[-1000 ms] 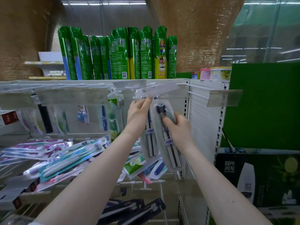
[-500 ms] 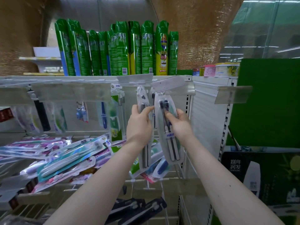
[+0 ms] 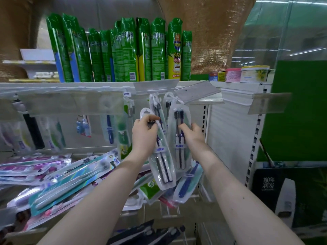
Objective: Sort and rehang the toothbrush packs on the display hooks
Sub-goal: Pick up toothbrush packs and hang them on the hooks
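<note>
Now the left hand (image 3: 144, 134) clutches a loose twin pack (image 3: 160, 156); right hand (image 3: 192, 134) pinches the hung pack (image 3: 179, 138); hook at twelve o'clock next.

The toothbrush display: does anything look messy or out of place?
Yes. A jumble of toothbrush packs lies loose and crisscrossed on the lower shelf at left instead of hanging. The pack in the left hand is off its hook and tilted.

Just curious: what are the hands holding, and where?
Left hand grips a twin toothbrush pack near its top; right hand grips another pack at mid-edge.
</note>
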`<state>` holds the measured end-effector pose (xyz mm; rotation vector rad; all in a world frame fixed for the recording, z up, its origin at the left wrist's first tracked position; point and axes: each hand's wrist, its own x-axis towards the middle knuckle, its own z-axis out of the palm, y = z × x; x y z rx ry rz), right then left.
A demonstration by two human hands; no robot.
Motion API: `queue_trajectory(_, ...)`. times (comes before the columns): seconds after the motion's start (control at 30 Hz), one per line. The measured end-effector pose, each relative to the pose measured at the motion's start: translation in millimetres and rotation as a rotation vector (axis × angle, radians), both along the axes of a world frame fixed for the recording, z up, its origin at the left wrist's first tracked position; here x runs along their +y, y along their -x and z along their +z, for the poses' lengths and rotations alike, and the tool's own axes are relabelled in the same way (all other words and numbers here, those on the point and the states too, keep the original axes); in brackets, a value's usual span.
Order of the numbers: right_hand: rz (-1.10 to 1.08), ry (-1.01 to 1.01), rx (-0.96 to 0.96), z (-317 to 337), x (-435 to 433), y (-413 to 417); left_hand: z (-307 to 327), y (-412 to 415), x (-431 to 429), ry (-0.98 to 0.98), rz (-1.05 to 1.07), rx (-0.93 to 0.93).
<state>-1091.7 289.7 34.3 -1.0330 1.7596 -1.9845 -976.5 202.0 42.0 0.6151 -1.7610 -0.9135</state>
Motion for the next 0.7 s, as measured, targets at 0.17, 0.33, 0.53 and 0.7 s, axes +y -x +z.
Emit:
queue_trajectory(0.17,-0.073,-0.003,0.020,-11.4,-11.4,9.5,5.3,4.5,-15.9,-0.107,-0.050,0.026)
queue_trajectory(0.33,-0.191,0.020,0.043,-17.7,-24.3,23.3,6.5,7.6,-25.7,-0.138,-0.093,0.036)
queue_trajectory(0.53,-0.262,0.063,0.042,-13.4,-43.7,34.0,0.5,19.9,-32.6,-0.139,-0.091,0.035)
queue_trajectory(0.7,-0.282,0.069,0.019,-11.3,-61.2,44.4,-1.2,29.3,-36.6,-0.128,-0.061,0.105)
